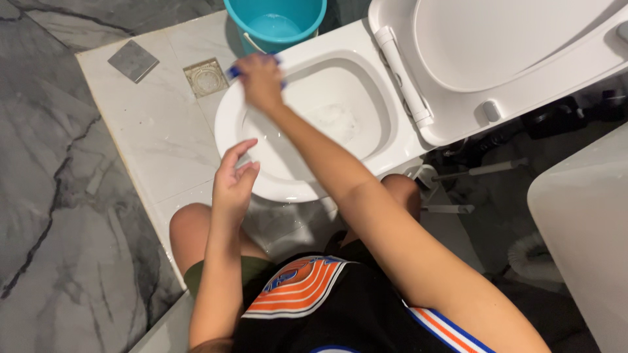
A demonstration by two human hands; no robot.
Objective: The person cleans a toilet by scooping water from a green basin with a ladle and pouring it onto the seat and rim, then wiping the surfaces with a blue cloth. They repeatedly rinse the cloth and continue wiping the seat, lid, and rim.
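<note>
Two hands work at the white toilet bowl (pixel 307 131). Right hand (pixel 260 82) has fingers closed around a blue object (pixel 233 71), pressed on the bowl's far rim beside a teal bucket (pixel 275 25). Left hand (pixel 233 180) hovers empty over the near rim, fingers loosely spread. Lid (pixel 497 39) stands raised.

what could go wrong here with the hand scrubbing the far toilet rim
1. The right hand presses a blue scrubber on the rim right beside the teal bucket, so a hard stroke might knock it.
2. The left hand hovers open, apparently bracing nothing, so the long reach may unbalance the person.
</note>
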